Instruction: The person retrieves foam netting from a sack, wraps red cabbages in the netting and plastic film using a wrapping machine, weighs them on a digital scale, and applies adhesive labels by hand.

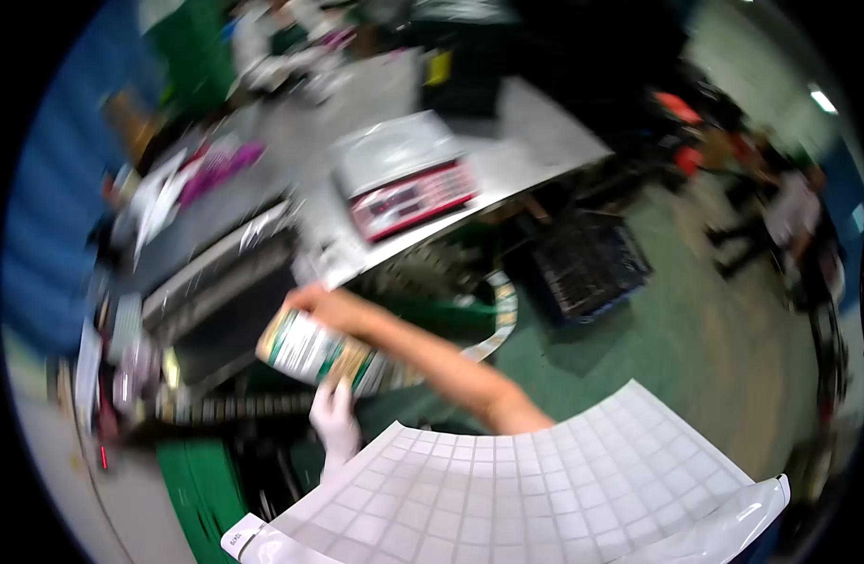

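A printed packet (310,350) in white, green and tan is held tilted in front of me, over the near side of the work area. My right hand (321,305), on a bare forearm reaching in from the right, grips its upper edge with the fingers curled round it. From below, my left hand (336,418), in a white glove, has its fingers closed at the packet's lower edge. Motion blur smears the print on the packet. Behind the hands sits a dark machine bed (234,324), and a printed strip (502,320) curves beyond my right forearm.
A scale with a red front (413,197) stands on the metal table (535,141). On the green floor, a dark crate (587,263) lies to the right. A person (793,211) sits far right. A white gridded sheet (507,489) spans the bottom.
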